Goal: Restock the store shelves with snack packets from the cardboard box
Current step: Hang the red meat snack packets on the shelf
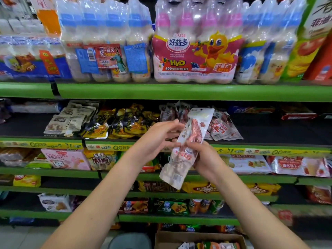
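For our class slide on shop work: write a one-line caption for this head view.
Both hands, left hand and right hand, hold a long snack packet before green shelves.

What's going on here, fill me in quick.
A person is restocking snacks. Both hands hold one long clear snack packet up in front of the shelves: the left hand pinches its left edge, the right hand grips it lower down. It is not yet on a shelf. Similar red-and-white packets lie on the shelf just behind it. The open cardboard box sits on the floor below, with more packets inside.
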